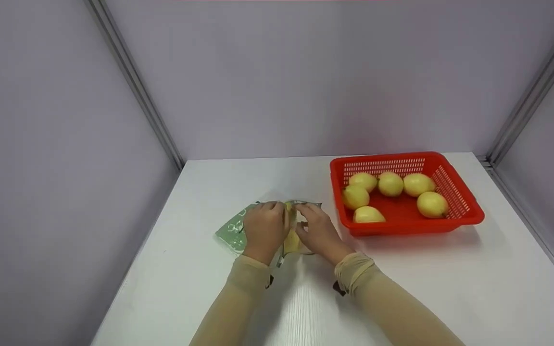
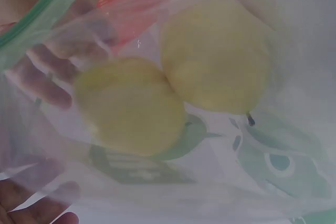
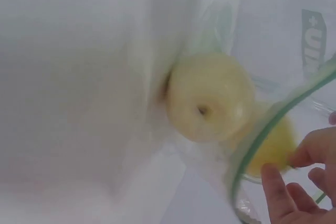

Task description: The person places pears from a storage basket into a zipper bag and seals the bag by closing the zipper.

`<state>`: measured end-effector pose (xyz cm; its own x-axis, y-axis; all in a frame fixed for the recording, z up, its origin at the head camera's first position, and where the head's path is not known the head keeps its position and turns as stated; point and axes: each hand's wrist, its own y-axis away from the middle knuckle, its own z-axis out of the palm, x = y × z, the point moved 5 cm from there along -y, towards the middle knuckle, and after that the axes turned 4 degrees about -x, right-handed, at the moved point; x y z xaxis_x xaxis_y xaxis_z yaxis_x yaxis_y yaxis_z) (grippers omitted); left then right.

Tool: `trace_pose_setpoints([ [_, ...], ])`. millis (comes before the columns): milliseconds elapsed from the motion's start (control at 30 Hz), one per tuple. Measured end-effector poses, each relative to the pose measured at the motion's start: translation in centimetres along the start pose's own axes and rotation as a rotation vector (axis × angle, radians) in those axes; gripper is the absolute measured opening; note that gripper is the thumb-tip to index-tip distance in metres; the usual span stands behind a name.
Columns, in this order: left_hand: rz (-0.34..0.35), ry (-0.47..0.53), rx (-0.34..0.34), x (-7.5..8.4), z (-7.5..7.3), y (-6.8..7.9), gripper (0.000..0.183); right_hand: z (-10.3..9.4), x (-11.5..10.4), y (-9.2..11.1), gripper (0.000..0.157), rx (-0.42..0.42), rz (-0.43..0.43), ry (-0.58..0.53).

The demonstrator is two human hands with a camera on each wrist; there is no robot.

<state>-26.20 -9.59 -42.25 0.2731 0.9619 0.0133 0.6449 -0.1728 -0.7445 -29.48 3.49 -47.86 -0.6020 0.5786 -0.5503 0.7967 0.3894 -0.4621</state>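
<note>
A clear zip bag (image 1: 232, 234) with green print lies in the middle of the table, its mouth edged by a green zip strip (image 2: 42, 17). Two pale yellow pears sit inside it: one pear (image 2: 214, 53) shows its stem, and another pear (image 2: 131, 106) rests against it. My left hand (image 1: 265, 228) grips the bag's upper edge, its fingertips partly hidden in the head view. Close by on the right, my right hand (image 1: 319, 229) has thumb and fingers parted at the bag's mouth. In the right wrist view, fingertips (image 3: 275, 182) lie at the lower pear (image 3: 270, 150) by the zip.
To the right of the bag stands a red plastic basket (image 1: 402, 230) with slotted walls. Several yellow pears (image 1: 390, 184) lie in it. Pale panels (image 1: 306, 77) rise behind and on both sides of the white table (image 1: 200, 192).
</note>
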Motion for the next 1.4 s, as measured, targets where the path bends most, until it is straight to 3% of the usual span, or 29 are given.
trace_pose_setpoints([
  [200,-0.012,-0.029,-0.012,-0.9,0.2,0.1,0.016,-1.4,-0.4,0.2,0.037,0.001,-0.117,0.086],
  [333,-0.031,-0.03,-0.023,-1.3,-0.2,-0.1,0.018,-3.9,0.2,0.2,0.031,0.03,-0.178,0.164],
  [433,-0.031,-0.023,-0.019,-1.4,-0.4,-0.3,0.019,-6.4,1.5,-0.1,0.028,0.046,-0.177,0.203],
  [533,-0.029,-0.016,-0.013,-1.4,-0.5,-0.4,0.02,-9.2,3.9,-0.8,0.03,0.003,-0.061,0.232],
  [700,-0.036,-0.014,-0.023,-1.4,-0.4,-0.2,0.02,-13.3,9.7,-1.2,0.049,-0.203,0.302,0.298],
  [800,-0.035,-0.016,-0.022,-1.3,-0.3,-0.1,0.019,-15.3,12.8,-0.6,0.058,-0.291,0.438,0.342],
  [1000,-0.031,-0.012,0.004,-1.4,-0.2,-0.3,0.015,-17.1,16.6,0.9,0.071,-0.387,0.52,0.384],
  [1200,-0.032,0.013,0.003,-1.4,-0.3,-0.1,0.014,-16.6,18.8,1.8,0.078,-0.477,0.535,0.341],
  [1400,-0.044,0.035,-0.023,-1.2,-0.2,0.0,0.015,-16.3,20.0,2.3,0.078,-0.489,0.508,0.314],
])
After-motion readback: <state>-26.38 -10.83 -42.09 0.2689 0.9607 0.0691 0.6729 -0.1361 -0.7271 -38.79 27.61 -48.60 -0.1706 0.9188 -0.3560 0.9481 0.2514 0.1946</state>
